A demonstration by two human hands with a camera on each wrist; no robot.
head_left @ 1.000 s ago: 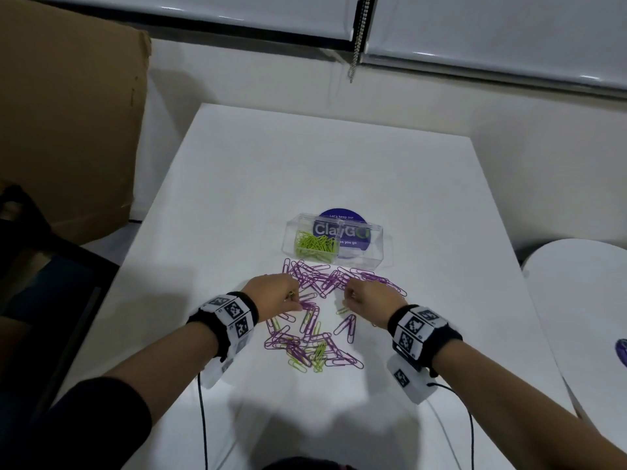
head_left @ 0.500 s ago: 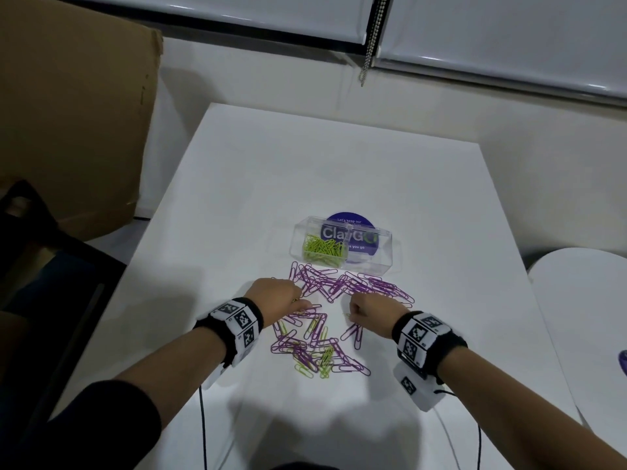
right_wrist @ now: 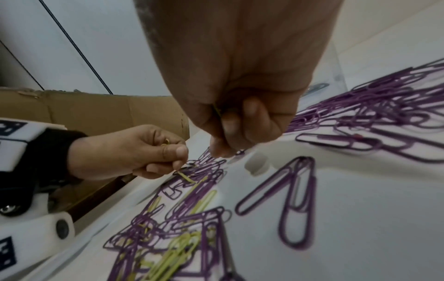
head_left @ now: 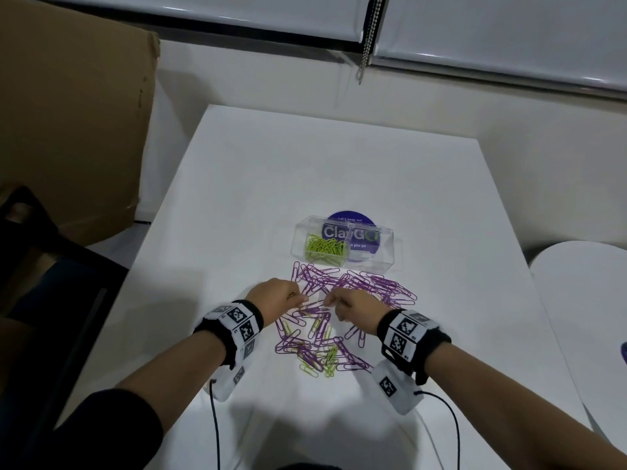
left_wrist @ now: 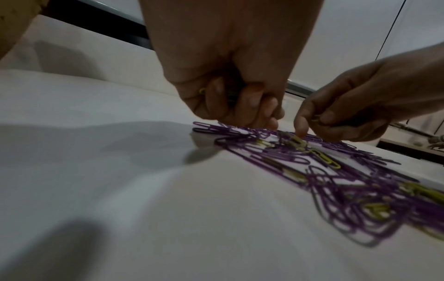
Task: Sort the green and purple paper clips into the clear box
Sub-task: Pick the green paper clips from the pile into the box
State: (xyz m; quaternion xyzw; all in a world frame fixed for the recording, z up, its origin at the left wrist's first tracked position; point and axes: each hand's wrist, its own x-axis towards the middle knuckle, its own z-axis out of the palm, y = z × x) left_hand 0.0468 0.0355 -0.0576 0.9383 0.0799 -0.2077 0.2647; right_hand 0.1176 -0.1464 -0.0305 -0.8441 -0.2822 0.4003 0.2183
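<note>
A clear box point(head_left: 342, 244) stands mid-table; its left half holds green clips point(head_left: 325, 247). In front of it lie purple clips point(head_left: 353, 283), and nearer me a mixed pile of purple and green clips point(head_left: 319, 347). My left hand point(head_left: 276, 300) curls over the pile's left side and holds green clips point(left_wrist: 203, 90) in its fist, fingertips pinching at a green clip point(right_wrist: 185, 176) on the table. My right hand point(head_left: 353, 305) is curled too, with a green clip point(right_wrist: 217, 111) held between thumb and fingers, its fingertips point(right_wrist: 218, 150) down among the purple clips.
A purple round sticker point(head_left: 351, 232) shows under the box. A brown cardboard sheet point(head_left: 68, 113) leans at the left, a dark chair point(head_left: 44, 266) stands beside the white table point(head_left: 305, 171), and a round white table point(head_left: 583, 300) is at the right. Wrist cables point(head_left: 215, 429) trail toward me.
Both hands have drawn closer together over the pile's middle. The right hand has shifted left toward the left hand. The clips lie much as before.
</note>
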